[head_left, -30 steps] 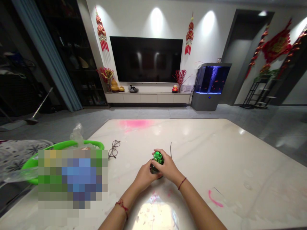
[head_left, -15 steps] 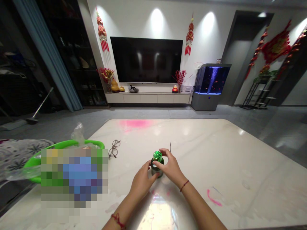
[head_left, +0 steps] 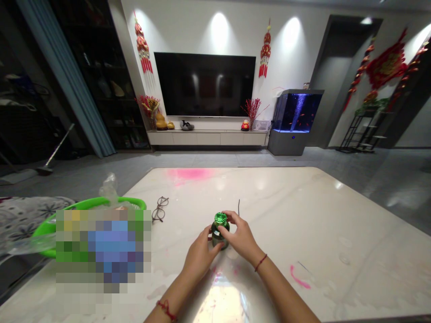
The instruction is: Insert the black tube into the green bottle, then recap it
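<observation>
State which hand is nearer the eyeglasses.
Left: the left hand is right of the eyeglasses, toward the camera; the right hand is farther right, at the green-capped bottle's right.

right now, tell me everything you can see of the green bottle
The bottle is small and squat, with a dark green, glassy-looking body and a narrower, shiny bright green top that catches streaks of light. It stands upright on the pale table. The left hand is around its lower left side; the right hand is around its upper right, near the top. Fingers hide parts of it, and any lettering is too small to read.
</observation>
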Tool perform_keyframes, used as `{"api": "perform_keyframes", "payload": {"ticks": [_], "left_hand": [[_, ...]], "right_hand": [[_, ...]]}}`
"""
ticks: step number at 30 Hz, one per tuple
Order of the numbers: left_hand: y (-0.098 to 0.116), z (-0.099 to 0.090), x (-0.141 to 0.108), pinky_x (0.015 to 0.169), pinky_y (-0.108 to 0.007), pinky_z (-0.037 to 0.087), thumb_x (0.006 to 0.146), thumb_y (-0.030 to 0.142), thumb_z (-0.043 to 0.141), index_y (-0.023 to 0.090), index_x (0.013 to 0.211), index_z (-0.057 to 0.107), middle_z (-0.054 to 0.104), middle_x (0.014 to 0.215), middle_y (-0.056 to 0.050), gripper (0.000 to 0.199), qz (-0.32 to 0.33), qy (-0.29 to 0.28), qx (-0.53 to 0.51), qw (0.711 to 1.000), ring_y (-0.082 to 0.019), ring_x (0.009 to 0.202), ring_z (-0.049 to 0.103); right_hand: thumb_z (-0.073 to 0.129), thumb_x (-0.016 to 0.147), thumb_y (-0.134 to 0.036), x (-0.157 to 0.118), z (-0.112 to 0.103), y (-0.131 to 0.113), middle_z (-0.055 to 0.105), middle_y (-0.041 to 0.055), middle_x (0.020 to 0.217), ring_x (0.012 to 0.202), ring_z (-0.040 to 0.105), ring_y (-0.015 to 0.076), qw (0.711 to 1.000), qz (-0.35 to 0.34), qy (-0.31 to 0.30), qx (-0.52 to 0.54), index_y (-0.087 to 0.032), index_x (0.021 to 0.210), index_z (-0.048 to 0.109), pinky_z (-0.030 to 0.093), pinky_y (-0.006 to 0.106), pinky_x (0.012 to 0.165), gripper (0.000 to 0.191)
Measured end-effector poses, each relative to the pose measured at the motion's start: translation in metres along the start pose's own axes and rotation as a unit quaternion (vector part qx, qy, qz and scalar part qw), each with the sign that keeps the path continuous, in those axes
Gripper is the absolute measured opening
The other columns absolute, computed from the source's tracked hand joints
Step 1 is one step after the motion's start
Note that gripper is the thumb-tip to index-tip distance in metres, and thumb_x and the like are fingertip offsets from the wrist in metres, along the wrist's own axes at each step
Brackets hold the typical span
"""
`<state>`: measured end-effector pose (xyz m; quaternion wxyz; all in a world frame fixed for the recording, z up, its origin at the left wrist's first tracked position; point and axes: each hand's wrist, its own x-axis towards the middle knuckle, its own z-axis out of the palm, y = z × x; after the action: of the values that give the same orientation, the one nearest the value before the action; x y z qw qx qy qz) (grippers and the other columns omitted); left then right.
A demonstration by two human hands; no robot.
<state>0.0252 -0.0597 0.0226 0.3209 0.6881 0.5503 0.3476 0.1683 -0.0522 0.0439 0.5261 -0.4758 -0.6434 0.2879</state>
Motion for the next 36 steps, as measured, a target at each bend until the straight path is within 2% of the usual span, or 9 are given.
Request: {"api": "perform_keyframes", "payload": {"ticks": [11,22,27,29,36], "left_hand": [[0.002,0.0,-0.001,0.083,-0.035,0.043,0.066,0.031,0.06,0.02,0.115,0.05,0.059,0.115,-0.009,0.051,-0.003,0.006,-0.008,1.0,-0.025,0.096,0.06],[-0.002,0.003,0.002,0.082,-0.034,0.043,0.065,0.03,0.062,0.021,0.113,0.05,0.06,0.112,-0.007,0.049,0.002,0.008,-0.007,1.0,-0.024,0.095,0.06],[-0.002,0.02,0.001,0.084,-0.034,0.042,0.066,0.025,0.061,0.017,0.114,0.047,0.059,0.113,-0.01,0.051,-0.029,0.058,-0.066,0.996,-0.024,0.102,0.056],[0.0,0.027,0.0,0.083,-0.034,0.043,0.065,0.022,0.06,0.017,0.115,0.045,0.059,0.112,-0.011,0.053,-0.047,0.074,-0.081,0.993,-0.025,0.1,0.057],[0.005,0.047,0.002,0.078,-0.034,0.045,0.062,0.018,0.061,0.016,0.109,0.047,0.061,0.105,-0.011,0.049,-0.049,0.149,-0.102,0.982,-0.024,0.095,0.058]], "right_hand": [[0.054,0.068,-0.017,0.001,0.005,0.002,0.062,0.0052,0.1,0.091,0.058,0.0177,1.0,0.004,-0.007,0.002,-0.02,0.106,0.055,0.045,0.034,0.087,0.038],[0.063,0.064,-0.024,0.004,0.007,0.002,0.064,0.004,0.092,0.086,0.059,0.0182,1.0,0.019,-0.002,0.004,-0.02,0.102,0.057,0.047,0.034,0.082,0.038],[0.064,0.064,-0.025,0.005,0.009,0.003,0.064,0.0038,0.09,0.083,0.06,0.0176,1.0,0.016,0.001,-0.006,-0.02,0.099,0.057,0.048,0.033,0.078,0.036],[0.065,0.063,-0.026,0.005,0.008,0.002,0.064,0.0036,0.089,0.082,0.059,0.0176,1.0,0.012,0.002,-0.012,-0.021,0.098,0.058,0.048,0.033,0.078,0.036],[0.066,0.062,-0.027,0.005,0.007,0.001,0.063,0.0033,0.088,0.08,0.059,0.017,1.0,0.017,-0.006,-0.02,-0.02,0.096,0.057,0.048,0.032,0.076,0.035]]}}
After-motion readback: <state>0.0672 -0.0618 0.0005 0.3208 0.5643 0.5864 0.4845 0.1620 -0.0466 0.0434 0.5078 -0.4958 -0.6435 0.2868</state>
